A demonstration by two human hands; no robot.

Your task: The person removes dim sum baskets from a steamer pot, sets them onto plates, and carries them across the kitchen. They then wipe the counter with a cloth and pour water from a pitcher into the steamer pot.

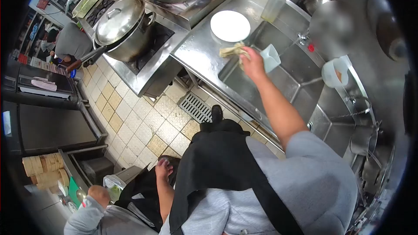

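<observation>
My right hand grips a crumpled yellowish cloth above the left edge of the sink. A white round plate lies on the steel counter, just beyond the cloth. Close to my right hand, a pale plastic jug stands in the sink. My left hand hangs low by my black apron, fingers curled in. Whether anything small sits inside those fingers cannot be made out.
A large lidded pot stands on the stove, its long handle sticking out. A pump bottle stands behind the sink; a white container hangs near its far side. A co-worker's sleeve is close at lower left; another person bends farther off.
</observation>
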